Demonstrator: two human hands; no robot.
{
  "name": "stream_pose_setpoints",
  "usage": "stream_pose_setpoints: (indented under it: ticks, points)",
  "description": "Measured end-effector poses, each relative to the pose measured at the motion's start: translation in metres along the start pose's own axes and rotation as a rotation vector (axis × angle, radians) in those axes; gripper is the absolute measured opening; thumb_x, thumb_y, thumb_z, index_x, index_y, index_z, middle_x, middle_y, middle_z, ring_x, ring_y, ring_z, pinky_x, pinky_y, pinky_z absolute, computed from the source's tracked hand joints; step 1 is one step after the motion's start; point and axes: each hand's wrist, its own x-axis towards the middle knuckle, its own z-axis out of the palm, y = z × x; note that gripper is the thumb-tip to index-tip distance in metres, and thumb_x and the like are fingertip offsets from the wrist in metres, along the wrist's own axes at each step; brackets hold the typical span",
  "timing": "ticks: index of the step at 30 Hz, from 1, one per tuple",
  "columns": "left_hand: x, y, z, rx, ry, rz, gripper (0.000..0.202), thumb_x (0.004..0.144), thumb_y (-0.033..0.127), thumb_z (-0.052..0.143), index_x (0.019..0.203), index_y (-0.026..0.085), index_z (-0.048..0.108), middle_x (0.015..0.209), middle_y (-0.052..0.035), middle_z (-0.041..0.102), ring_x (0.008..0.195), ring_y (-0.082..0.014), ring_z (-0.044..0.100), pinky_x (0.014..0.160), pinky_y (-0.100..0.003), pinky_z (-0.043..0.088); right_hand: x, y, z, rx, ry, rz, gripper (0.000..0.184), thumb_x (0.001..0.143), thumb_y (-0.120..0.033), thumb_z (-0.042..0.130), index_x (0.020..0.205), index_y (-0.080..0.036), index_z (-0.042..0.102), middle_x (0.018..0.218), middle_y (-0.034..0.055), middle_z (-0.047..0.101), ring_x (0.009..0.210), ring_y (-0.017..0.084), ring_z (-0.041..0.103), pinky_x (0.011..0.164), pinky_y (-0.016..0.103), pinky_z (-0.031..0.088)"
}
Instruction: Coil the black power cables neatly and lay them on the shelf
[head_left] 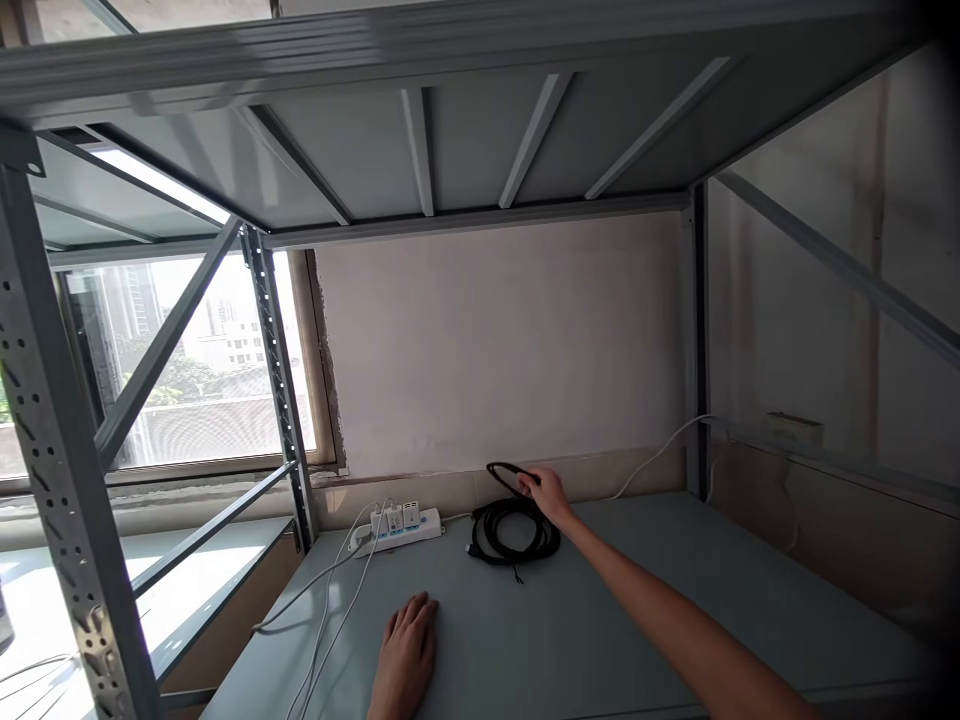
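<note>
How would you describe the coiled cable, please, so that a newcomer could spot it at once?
On the lower metal shelf, look right of the white power strip. The coiled cable lies there, one loop held by the right hand; its black colour distinguishes it from the white cords.

The cable (546,542) lies right of the power strip (412,533).

The right hand (546,495) partly hides the coiled black cable (547,540). The lower grey metal shelf (510,640) has its front-left corner cut off.
</note>
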Motion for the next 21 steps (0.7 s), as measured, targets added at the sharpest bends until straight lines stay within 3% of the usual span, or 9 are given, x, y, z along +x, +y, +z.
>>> stream_pose_setpoints:
  ticks: [4, 7, 12, 15, 18, 21]
  points:
    - [0.0, 0.001, -0.003, 0.002, 0.006, 0.008, 0.051, 0.098, 0.027, 0.031, 0.141, 0.023, 0.059, 0.155, -0.0051, 0.05, 0.144, -0.0216, 0.044, 0.12, -0.041, 0.031, 0.006, -0.012, 0.002, 0.3, 0.307, 0.101, 0.062, 0.076, -0.081, 0.055, 0.074, -0.019, 0.059, 0.057, -0.0001, 0.053, 0.05, 0.014, 0.046, 0.052, 0.028, 0.039]
    - [0.001, 0.001, -0.004, 0.013, 0.009, 0.018, 0.051, 0.098, 0.026, 0.031, 0.141, 0.023, 0.059, 0.154, -0.0055, 0.051, 0.142, -0.0212, 0.046, 0.12, -0.041, 0.032, -0.002, -0.027, 0.004, 0.295, 0.323, 0.03, 0.057, 0.084, -0.076, 0.052, 0.077, -0.02, 0.058, 0.056, -0.0025, 0.047, 0.051, 0.013, 0.041, 0.049, 0.026, 0.035]
    - [0.0, 0.002, -0.003, 0.007, 0.014, 0.029, 0.051, 0.098, 0.025, 0.031, 0.14, 0.024, 0.059, 0.153, -0.0059, 0.051, 0.142, -0.021, 0.046, 0.12, -0.042, 0.03, -0.042, -0.062, 0.024, -0.037, 0.036, -0.222, 0.04, 0.101, -0.052, 0.043, 0.089, -0.02, 0.064, 0.071, 0.0028, 0.06, 0.064, 0.018, 0.054, 0.063, 0.029, 0.042]
    - [0.0, 0.002, -0.001, 0.005, 0.008, 0.017, 0.052, 0.096, 0.023, 0.032, 0.141, 0.023, 0.058, 0.155, -0.0063, 0.049, 0.143, -0.0213, 0.045, 0.122, -0.042, 0.029, -0.077, -0.075, 0.05, -0.247, -0.215, -0.501, 0.032, 0.104, -0.033, 0.039, 0.091, -0.02, 0.065, 0.084, 0.0065, 0.066, 0.076, 0.02, 0.059, 0.074, 0.031, 0.044]
    - [0.002, -0.007, 0.003, -0.026, 0.095, -0.156, 0.063, 0.088, 0.014, 0.034, 0.15, 0.012, 0.046, 0.159, -0.0134, 0.042, 0.147, -0.0258, 0.039, 0.122, -0.044, 0.029, -0.119, -0.072, 0.079, -0.471, -0.413, -0.716, 0.028, 0.103, -0.02, 0.04, 0.089, -0.019, 0.064, 0.08, 0.0053, 0.064, 0.071, 0.018, 0.055, 0.071, 0.031, 0.041]
    - [0.003, -0.023, 0.004, -0.196, 0.295, -0.339, 0.078, 0.08, 0.011, 0.035, 0.158, 0.005, 0.028, 0.154, -0.0194, 0.046, 0.146, -0.0287, 0.04, 0.119, -0.044, 0.035, -0.157, -0.055, 0.105, -0.544, -0.457, -0.754, 0.027, 0.102, -0.015, 0.041, 0.088, -0.018, 0.064, 0.078, 0.0045, 0.063, 0.068, 0.016, 0.052, 0.067, 0.03, 0.037]
